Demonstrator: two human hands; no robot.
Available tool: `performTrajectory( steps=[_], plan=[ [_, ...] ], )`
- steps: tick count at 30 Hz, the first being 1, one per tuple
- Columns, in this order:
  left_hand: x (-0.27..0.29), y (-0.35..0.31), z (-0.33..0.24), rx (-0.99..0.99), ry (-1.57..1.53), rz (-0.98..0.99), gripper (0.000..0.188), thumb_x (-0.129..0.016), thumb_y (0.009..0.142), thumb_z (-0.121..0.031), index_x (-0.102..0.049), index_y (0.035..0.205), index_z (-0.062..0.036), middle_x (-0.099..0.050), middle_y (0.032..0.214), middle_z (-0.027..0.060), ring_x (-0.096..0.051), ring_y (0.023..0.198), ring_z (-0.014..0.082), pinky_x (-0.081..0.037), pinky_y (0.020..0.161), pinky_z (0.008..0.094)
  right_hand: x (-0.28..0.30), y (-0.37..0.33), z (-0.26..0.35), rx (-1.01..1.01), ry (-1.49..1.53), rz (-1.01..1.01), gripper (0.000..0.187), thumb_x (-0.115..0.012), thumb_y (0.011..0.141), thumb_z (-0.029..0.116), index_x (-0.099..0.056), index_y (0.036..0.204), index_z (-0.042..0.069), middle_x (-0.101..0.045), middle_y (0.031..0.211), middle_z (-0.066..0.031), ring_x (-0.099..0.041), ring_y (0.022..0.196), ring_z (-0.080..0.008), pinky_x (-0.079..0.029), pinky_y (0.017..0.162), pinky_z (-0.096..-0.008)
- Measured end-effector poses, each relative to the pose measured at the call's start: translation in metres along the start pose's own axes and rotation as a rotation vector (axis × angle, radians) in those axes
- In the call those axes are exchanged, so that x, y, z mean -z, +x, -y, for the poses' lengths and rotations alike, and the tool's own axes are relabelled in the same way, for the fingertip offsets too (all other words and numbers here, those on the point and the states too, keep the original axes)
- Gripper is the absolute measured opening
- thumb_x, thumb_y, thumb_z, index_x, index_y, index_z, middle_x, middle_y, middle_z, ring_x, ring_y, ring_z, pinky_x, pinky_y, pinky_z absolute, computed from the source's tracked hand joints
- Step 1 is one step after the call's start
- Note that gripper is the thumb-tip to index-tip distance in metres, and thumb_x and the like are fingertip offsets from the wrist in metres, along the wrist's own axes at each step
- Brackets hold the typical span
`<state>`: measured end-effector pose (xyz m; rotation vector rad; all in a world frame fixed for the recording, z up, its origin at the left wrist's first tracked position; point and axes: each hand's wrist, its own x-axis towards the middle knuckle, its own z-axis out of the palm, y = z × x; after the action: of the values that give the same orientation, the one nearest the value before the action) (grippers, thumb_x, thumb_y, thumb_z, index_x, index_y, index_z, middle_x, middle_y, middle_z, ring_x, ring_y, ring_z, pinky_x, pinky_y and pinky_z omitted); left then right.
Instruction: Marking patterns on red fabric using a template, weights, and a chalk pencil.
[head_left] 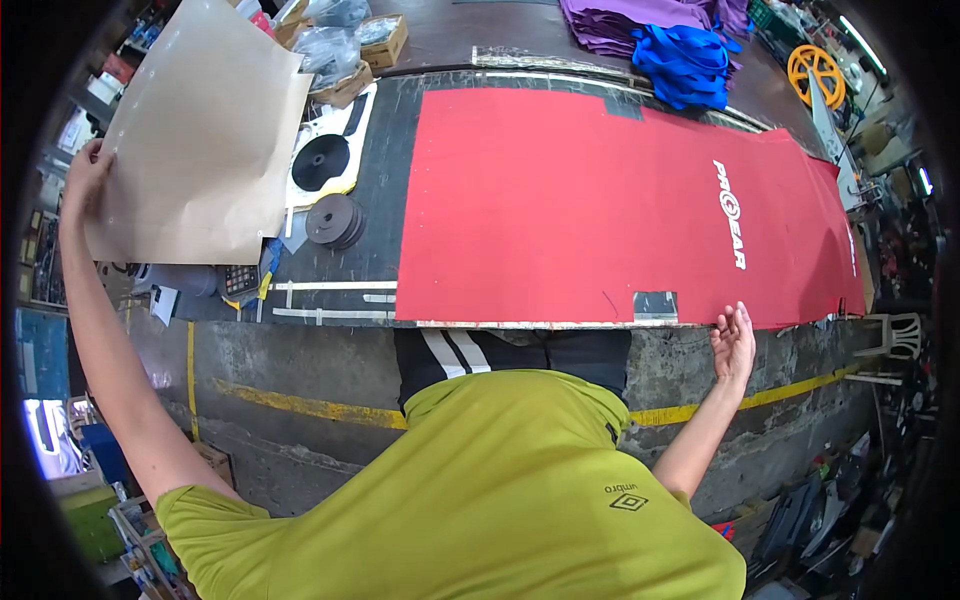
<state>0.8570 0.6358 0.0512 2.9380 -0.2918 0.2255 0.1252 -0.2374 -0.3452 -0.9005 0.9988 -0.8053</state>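
At the far left, my left hand point(87, 180) grips the left edge of a large brown paper sheet point(205, 140), its fingers curled round the border. The sheet is raised at a slant over the left end of the table. A long red fabric panel point(540, 200) with white lettering lies spread across the table, with a notch cut in its front edge and another in its back edge. My right hand point(734, 345) hovers by the panel's front edge, right of the notch. Its fingers are stretched and hold nothing; whether the fingertips touch the cloth I cannot tell.
Black webbing rolls point(336, 221) and a white board point(350, 130) sit beside the paper, with a calculator point(241, 280) near the front edge. Purple fabric point(610, 25) and blue straps point(683, 65) are piled behind. An orange reel point(815, 76) and a white plastic chair point(900, 336) stand right.
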Motion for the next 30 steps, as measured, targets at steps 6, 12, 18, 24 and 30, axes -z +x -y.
performTrajectory(
  steps=[6, 12, 18, 24, 30],
  plan=[
    [-0.027, -0.028, -0.046, -0.142, 0.248, -0.382, 0.058, -0.069, 0.101, -0.027, -0.058, 0.156, -0.0115, -0.073, 0.137, 0.0164, -0.069, 0.127, 0.0346, -0.053, 0.109, 0.0427, -0.011, -0.002, -0.008, -0.038, -0.031, 0.058, 0.039, -0.071, 0.109, 0.023, -0.063, 0.146, 0.011, -0.076, 0.117, -0.0022, -0.073, 0.094, -0.0135, -0.059, 0.072, -0.0295],
    [-0.047, -0.073, -0.115, -0.167, 0.691, -0.719, 0.063, -0.067, 0.104, -0.036, -0.052, 0.163, -0.0199, -0.065, 0.149, 0.0179, -0.064, 0.134, 0.0385, -0.05, 0.113, 0.0505, -0.023, -0.007, -0.008, 0.005, -0.181, -0.001, 0.029, -0.073, 0.108, 0.023, -0.069, 0.135, 0.014, -0.077, 0.113, -0.0005, -0.074, 0.091, -0.0102, -0.06, 0.067, -0.0243],
    [-0.117, -0.152, -0.196, -0.569, 0.294, -0.815, 0.047, -0.078, 0.097, -0.023, -0.07, 0.143, -0.0189, -0.073, 0.135, 0.0105, -0.068, 0.126, 0.0336, -0.052, 0.109, 0.0488, -0.012, 0.007, -0.033, 0.086, -0.387, 0.008, 0.028, -0.072, 0.108, 0.023, -0.07, 0.133, 0.012, -0.075, 0.11, 0.0018, -0.071, 0.085, -0.0083, -0.056, 0.065, -0.0239],
    [-0.289, -0.304, -0.318, -0.791, -0.395, -0.073, 0.055, -0.086, 0.085, -0.027, -0.071, 0.135, -0.0088, -0.073, 0.135, 0.0174, -0.065, 0.128, 0.044, -0.05, 0.111, 0.0537, -0.006, 0.017, -0.076, 0.798, -1.253, -0.637, 0.088, -0.09, 0.089, 0.05, -0.053, 0.149, -0.002, -0.071, 0.099, -0.0153, -0.072, 0.095, -0.0329, -0.058, 0.089, -0.045],
    [-0.375, -0.387, -0.362, -0.73, -0.265, 0.317, 0.089, -0.097, 0.073, -0.04, -0.064, 0.154, -0.0251, -0.054, 0.163, 0.0104, -0.042, 0.156, 0.0392, -0.026, 0.13, 0.0622, -0.011, 0.01, -0.054, 0.458, -1.035, -0.436, 0.077, -0.088, 0.091, 0.045, -0.059, 0.145, -0.001, -0.074, 0.083, -0.0095, -0.074, 0.082, -0.0317, -0.058, 0.086, -0.0463]
  ],
)
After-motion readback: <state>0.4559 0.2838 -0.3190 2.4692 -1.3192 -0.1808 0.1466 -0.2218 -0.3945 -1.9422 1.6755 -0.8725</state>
